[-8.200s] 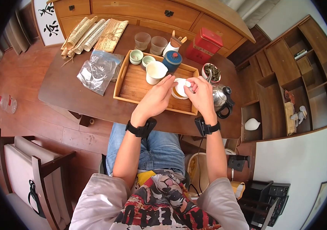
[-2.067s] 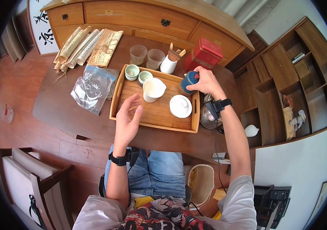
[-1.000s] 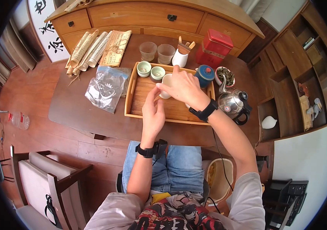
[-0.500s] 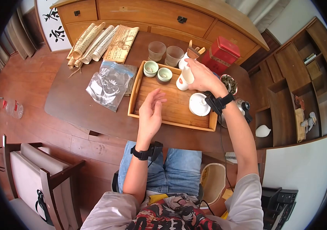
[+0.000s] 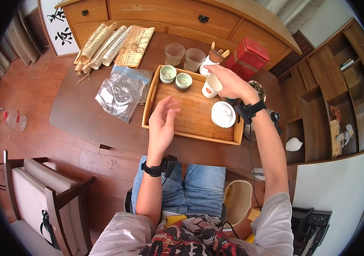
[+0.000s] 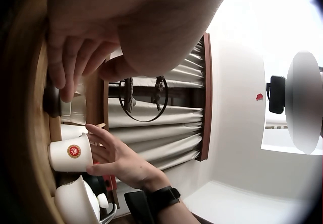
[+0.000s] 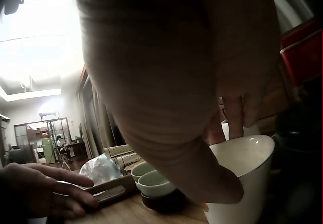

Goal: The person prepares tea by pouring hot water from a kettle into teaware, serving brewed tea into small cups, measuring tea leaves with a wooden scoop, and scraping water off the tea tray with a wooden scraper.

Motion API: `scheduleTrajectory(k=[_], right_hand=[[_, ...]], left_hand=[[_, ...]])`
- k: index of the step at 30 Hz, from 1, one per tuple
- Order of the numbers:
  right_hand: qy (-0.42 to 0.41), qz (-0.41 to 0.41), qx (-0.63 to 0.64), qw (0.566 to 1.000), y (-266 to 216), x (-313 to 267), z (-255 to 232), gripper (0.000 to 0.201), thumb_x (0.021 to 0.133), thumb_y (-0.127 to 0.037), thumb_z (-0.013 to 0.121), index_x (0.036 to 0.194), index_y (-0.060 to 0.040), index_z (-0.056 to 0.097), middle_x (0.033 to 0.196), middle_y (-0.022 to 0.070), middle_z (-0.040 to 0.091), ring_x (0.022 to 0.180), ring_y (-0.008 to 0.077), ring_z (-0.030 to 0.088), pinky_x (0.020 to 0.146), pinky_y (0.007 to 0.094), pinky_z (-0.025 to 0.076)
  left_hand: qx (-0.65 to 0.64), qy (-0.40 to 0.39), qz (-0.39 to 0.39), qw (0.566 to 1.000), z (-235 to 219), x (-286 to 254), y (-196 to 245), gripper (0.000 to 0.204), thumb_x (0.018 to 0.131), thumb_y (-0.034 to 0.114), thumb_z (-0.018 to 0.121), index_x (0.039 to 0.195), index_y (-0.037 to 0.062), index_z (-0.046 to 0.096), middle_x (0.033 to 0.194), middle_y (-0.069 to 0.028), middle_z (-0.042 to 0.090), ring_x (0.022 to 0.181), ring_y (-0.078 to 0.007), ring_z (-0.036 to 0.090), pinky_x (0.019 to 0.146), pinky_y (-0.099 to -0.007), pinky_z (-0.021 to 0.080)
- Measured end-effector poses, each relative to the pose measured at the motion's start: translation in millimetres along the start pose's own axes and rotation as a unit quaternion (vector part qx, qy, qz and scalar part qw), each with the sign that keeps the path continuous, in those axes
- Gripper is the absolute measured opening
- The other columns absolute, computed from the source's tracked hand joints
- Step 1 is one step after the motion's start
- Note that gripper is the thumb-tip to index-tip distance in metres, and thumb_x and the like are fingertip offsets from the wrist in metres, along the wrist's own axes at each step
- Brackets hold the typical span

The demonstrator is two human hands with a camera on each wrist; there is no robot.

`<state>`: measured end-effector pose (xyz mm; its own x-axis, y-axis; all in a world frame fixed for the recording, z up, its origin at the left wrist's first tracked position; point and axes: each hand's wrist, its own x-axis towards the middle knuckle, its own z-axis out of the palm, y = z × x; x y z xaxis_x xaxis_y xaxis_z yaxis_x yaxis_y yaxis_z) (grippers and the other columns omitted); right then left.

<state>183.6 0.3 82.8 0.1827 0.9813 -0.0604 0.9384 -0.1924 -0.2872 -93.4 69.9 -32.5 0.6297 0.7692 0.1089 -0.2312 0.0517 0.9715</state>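
Note:
My right hand [image 5: 233,83] holds a white tea pitcher [image 5: 210,89] at its rim, over the tray's back right. In the right wrist view the thumb lies on the near side of the pitcher and the fingers on the far side. A round red emblem shows on its wall in the left wrist view. Just in front, a white lidded gaiwan [image 5: 223,115] stands on the wooden tray [image 5: 190,138]. My left hand [image 5: 161,127] hovers over the tray's left part, fingers loosely bent, holding nothing. Pale green teacups [image 5: 184,80] sit at the back left. The right hand mostly hides the blue jar.
Behind the tray stand two glasses [image 5: 174,53], a white tool holder [image 5: 209,64] and a red tin [image 5: 248,57]. A steel kettle [image 5: 274,117] and a bowl of tea leaves [image 5: 258,88] are to the right. A plastic bag [image 5: 122,91] and paper scrolls [image 5: 105,45] lie left.
Earlier both hands were at the gaiwan, then my right hand gripped the blue jar. It has since taken the pitcher and moved it right. My left hand has drawn slightly left.

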Motion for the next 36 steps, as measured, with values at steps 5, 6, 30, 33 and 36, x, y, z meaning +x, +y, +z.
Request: scheduleTrajectory(k=[5, 6, 30, 33, 36], right_hand=[[0.002, -0.014, 0.02, 1.0, 3.6, -0.7, 2.6, 0.099, 0.065, 0.016, 0.078, 0.158, -0.0031, 0.05, 0.156, 0.0229, 0.058, 0.147, 0.0427, 0.055, 0.125, 0.046, 0.048], [-0.001, -0.014, 0.032, 0.999, 3.6, -1.1, 3.2, 0.102, 0.064, 0.017, 0.075, 0.159, -0.0039, 0.049, 0.157, 0.0226, 0.057, 0.149, 0.0435, 0.053, 0.127, 0.0464, 0.047], [0.165, -0.055, -0.01, 0.985, -76.5, 31.3, 61.3, 0.067, 0.082, -0.01, 0.088, 0.14, 0.0063, 0.059, 0.133, 0.0248, 0.064, 0.124, 0.0422, 0.068, 0.1, 0.0482, 0.061], [0.128, 0.082, -0.087, 0.985, -83.4, 51.0, 71.0, 0.055, 0.084, -0.016, 0.092, 0.124, 0.0065, 0.061, 0.127, 0.0286, 0.067, 0.119, 0.0418, 0.073, 0.094, 0.0476, 0.065], [0.092, 0.145, -0.052, 0.984, -81.0, 63.6, 74.4, 0.058, 0.085, -0.019, 0.092, 0.126, 0.0067, 0.062, 0.125, 0.0294, 0.07, 0.116, 0.043, 0.075, 0.097, 0.0479, 0.065]], left_hand=[[0.004, 0.002, 0.0, 1.0, -0.7, 0.6, -0.7, 0.044, 0.114, 0.007, 0.055, 0.156, -0.007, 0.053, 0.137, -0.0187, 0.073, 0.118, -0.0221, 0.073, 0.104, -0.0344, 0.057], [0.004, 0.002, -0.003, 1.0, -0.9, 0.7, -0.1, 0.044, 0.113, 0.005, 0.055, 0.156, -0.0072, 0.053, 0.137, -0.0191, 0.073, 0.118, -0.0224, 0.074, 0.104, -0.0342, 0.057], [-0.032, 0.08, 0.017, 0.996, -1.1, 1.8, 5.6, 0.041, 0.113, 0.008, 0.058, 0.152, -0.0038, 0.058, 0.134, -0.0135, 0.074, 0.111, -0.0169, 0.072, 0.099, -0.0317, 0.057], [-0.033, 0.093, 0.017, 0.995, -7.0, 2.0, 7.4, 0.04, 0.113, 0.008, 0.059, 0.151, -0.0034, 0.06, 0.132, -0.0129, 0.074, 0.111, -0.0164, 0.072, 0.098, -0.0312, 0.057], [-0.037, 0.099, 0.01, 0.994, -13.0, 2.2, 12.8, 0.04, 0.113, 0.008, 0.059, 0.151, -0.0036, 0.06, 0.132, -0.0128, 0.074, 0.11, -0.0158, 0.072, 0.098, -0.0309, 0.057]])
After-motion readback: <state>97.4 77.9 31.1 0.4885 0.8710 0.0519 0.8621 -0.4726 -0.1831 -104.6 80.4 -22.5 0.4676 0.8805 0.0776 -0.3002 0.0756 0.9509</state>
